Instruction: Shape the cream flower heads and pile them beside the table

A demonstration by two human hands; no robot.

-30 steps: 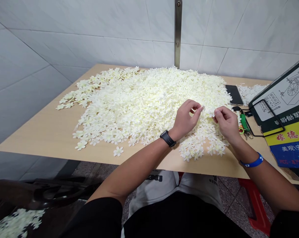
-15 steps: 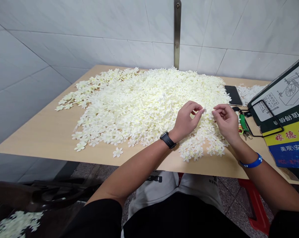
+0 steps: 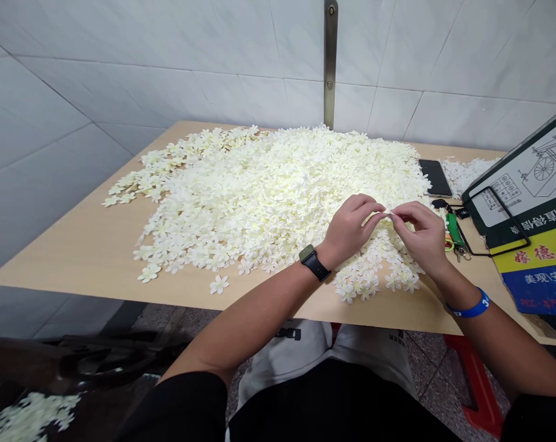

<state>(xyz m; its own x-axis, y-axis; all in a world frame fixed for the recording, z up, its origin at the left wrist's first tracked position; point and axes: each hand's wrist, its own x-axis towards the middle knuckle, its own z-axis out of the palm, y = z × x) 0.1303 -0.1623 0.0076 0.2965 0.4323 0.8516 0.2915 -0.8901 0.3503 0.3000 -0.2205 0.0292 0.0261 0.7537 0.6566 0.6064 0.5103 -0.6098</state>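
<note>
A wide heap of white artificial flowers (image 3: pixel 259 190) with pale yellow centres covers much of the table (image 3: pixel 75 245). Above its right part, my left hand (image 3: pixel 355 222) and my right hand (image 3: pixel 419 232) meet, thumbs and index fingertips pinched close together. Whatever small piece sits between the fingertips is too tiny to make out. A dark watch (image 3: pixel 314 263) is on my left wrist, a blue wristband (image 3: pixel 470 304) on my right. Below the hands a looser patch of flowers (image 3: pixel 358 281) lies near the front edge.
Right of the heap lie a phone (image 3: pixel 435 178), a pile of thin white bits (image 3: pixel 466 177) and keys with a green tag (image 3: pixel 453 230). A printed cardboard box (image 3: pixel 531 184) stands at the right. More flowers (image 3: pixel 31 414) show low at left; a red stool (image 3: pixel 475 387) is under the table.
My hands have come together, fingertips now meeting where a gap was before. Both have dropped slightly towards me. The flower heap looks the same.
</note>
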